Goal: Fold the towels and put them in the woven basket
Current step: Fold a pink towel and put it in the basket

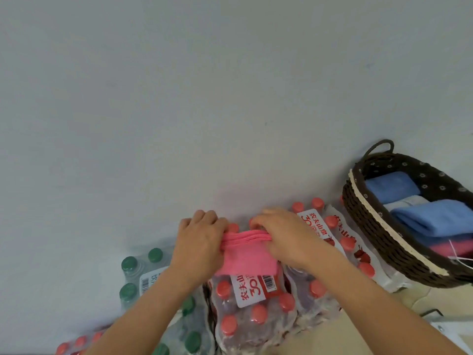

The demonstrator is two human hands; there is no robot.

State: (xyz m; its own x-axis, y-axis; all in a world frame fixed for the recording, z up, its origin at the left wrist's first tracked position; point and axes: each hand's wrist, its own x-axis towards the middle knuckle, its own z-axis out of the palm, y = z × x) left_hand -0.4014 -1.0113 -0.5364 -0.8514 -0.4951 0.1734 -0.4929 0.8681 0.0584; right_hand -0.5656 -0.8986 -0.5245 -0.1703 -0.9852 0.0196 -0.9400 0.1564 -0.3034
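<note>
A pink towel (247,257), folded into a small thick square, lies on a shrink-wrapped pack of red-capped bottles (252,306). My left hand (202,237) grips its left edge and my right hand (284,234) grips its right edge near the layered far side. To the right stands the dark brown woven basket (378,226) with a cream trim. Inside it lie folded blue towels (435,216) and a pink one (453,248).
A pack of green-capped bottles (143,275) sits to the left, more red-capped packs (340,239) to the right against the basket. A plain pale wall fills the upper view. A light surface shows at the bottom right.
</note>
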